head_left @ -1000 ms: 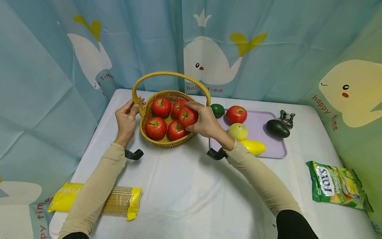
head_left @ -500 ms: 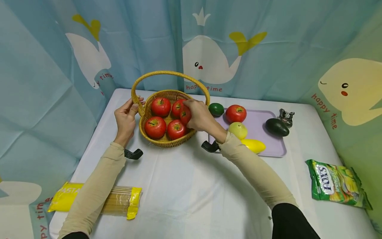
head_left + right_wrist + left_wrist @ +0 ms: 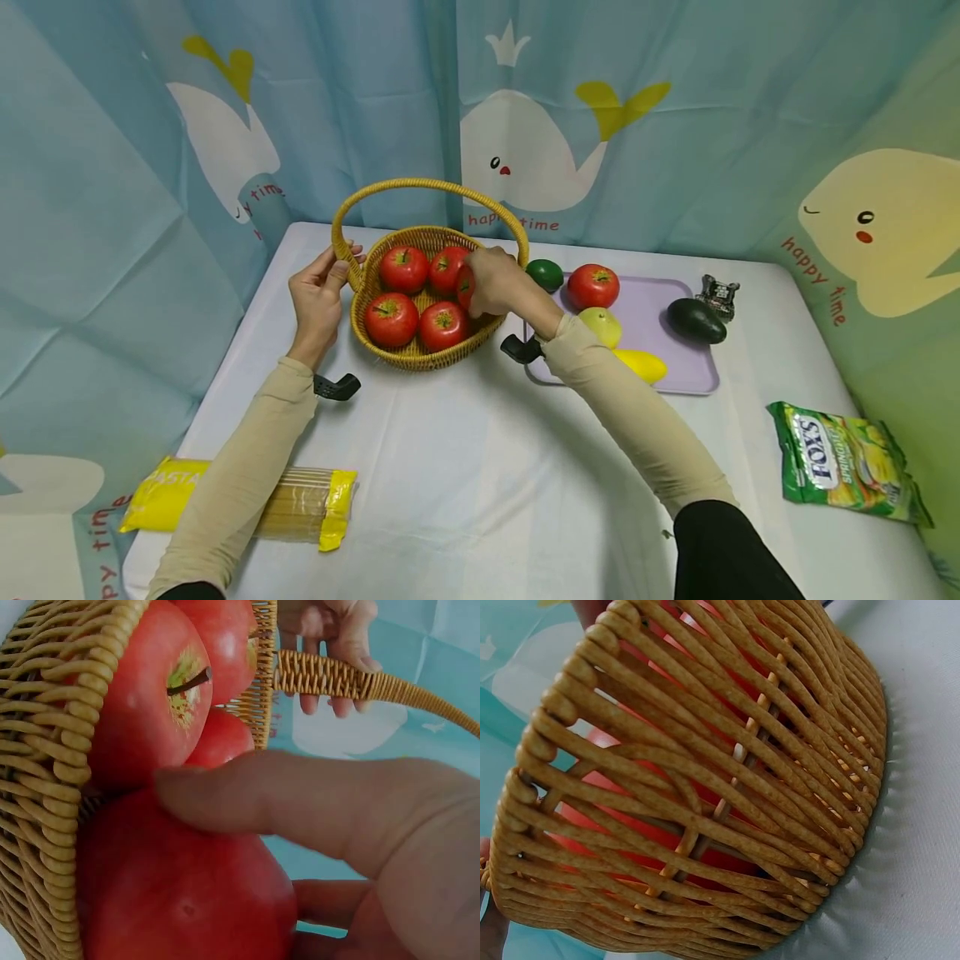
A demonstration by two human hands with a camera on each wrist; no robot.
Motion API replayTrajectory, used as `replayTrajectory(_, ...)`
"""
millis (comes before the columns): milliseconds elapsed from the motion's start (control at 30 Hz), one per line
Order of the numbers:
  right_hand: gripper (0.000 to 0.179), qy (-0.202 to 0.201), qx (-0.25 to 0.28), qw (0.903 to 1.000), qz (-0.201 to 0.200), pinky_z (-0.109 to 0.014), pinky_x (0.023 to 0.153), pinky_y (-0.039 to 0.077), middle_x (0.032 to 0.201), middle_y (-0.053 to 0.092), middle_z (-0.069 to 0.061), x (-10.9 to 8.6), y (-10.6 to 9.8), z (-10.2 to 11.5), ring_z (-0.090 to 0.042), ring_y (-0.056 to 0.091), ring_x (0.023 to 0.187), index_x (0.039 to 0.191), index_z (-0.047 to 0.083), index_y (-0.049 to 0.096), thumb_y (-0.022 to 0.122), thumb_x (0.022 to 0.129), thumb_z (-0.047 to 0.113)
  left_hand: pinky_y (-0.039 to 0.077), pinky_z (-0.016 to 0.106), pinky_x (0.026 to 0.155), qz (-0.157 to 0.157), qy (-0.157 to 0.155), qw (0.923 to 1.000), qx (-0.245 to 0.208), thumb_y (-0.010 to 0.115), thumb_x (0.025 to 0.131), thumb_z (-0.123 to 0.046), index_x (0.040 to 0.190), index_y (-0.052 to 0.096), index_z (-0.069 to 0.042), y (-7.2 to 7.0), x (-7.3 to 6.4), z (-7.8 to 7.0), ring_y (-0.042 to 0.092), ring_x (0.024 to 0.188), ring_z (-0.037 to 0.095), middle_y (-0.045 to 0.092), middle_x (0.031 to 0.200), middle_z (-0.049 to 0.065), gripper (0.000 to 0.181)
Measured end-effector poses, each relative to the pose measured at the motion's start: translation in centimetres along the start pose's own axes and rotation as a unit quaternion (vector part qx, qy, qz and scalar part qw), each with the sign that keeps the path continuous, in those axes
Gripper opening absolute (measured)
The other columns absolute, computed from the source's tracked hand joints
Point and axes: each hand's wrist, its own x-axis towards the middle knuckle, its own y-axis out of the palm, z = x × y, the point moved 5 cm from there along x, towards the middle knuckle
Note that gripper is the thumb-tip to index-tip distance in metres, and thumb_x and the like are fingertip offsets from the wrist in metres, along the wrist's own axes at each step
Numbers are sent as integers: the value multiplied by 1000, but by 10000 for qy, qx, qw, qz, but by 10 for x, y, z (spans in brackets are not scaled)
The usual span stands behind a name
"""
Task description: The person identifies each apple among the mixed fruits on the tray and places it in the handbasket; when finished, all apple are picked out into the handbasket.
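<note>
A yellow wicker basket (image 3: 408, 362) with a tall arched handle stands at the back left of the table in the head view, several red apples inside. My left hand (image 3: 317, 304) grips the foot of the handle on the basket's left side. At the right side of the basket, my right hand (image 3: 498, 283) holds another red apple (image 3: 187, 892), low among the others. In the right wrist view the thumb lies over this apple, which sits against the rim and a neighbouring apple (image 3: 146, 712). The left wrist view is filled by the basket's woven wall (image 3: 705, 772); red shows through its gaps.
Right of the basket lies a lilac tray (image 3: 645, 321) with a red apple (image 3: 593, 287), a pale green round fruit (image 3: 599, 326), a yellow fruit (image 3: 641, 365) and a dark avocado (image 3: 696, 321). A pasta pack (image 3: 300, 505) lies front left, a Fox's bag (image 3: 847, 465) far right.
My right hand has moved slightly left and down into the basket with the apple, which is now mostly hidden behind the fingers in the head view. The left hand stays on the handle.
</note>
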Motion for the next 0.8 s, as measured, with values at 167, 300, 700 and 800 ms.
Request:
replayTrajectory(167,55,-160,-24,9998,88,-38,85,59,110,74,-13,0,-2,2,-29,65,104,133,0,68,88,83,16,63,25,93,19,-19,10000,-15,64,105,-7,134,71,5,-1,0,1,77,107,23,80,114,1,32)
replayTrajectory(300,59,-247,-115,9996,92,-40,90,59,112,74,-14,0,-2,4,-31,65,109,138,0,66,87,86,17,63,26,95,16,-28,10000,-27,64,105,-7,133,70,8,-2,1,1,77,106,21,80,115,3,32)
replayTrajectory(700,40,-87,-132,9999,31,-45,97,57,116,71,-15,5,12,-3,-34,64,115,126,2,68,83,90,13,63,27,97,17,-49,10000,0,63,106,-7,135,69,7,-2,1,1,76,110,31,79,115,4,33)
replayTrajectory(800,44,-118,-67,9999,0,-44,98,58,120,70,-16,6,15,-5,-34,65,115,131,2,67,82,91,11,63,28,97,31,-38,10000,-4,63,106,-6,135,69,7,-2,1,1,76,110,29,80,115,4,33)
